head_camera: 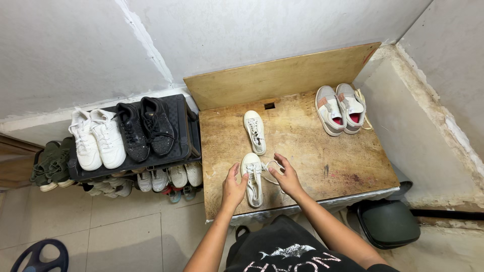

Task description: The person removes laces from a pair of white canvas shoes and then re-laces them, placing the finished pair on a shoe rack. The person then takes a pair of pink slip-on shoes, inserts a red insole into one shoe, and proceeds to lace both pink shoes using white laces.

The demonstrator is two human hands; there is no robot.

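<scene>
A: What takes up most of the view?

B: A worn wooden table point(312, 151) pushed against a pale wall, with a plywood board point(282, 75) leaning upright at its back edge. To its left stands a black shoe rack point(181, 126).

A: What is on the rack?

B: On top, a pair of white sneakers point(97, 138) beside a pair of black sneakers point(145, 126). Lower shelves hold more pale shoes, and olive green shoes point(50, 163) sit at the far left.

A: And on the table?

B: A pair of grey and white sneakers point(340, 107) at the far right corner, well apart from the hands. Near the middle lies a single white sneaker point(255, 131), and just in front of it, near the table's front edge, the near white sneaker point(253, 177).

A: The hands?

B: The left hand point(233, 187) rests against the near sneaker's left side, fingers loosely curled, not closed around it. The right hand point(287, 177) is just right of it, fingers spread and bent over the loose white laces point(271, 170); I cannot tell whether it pinches them.
</scene>
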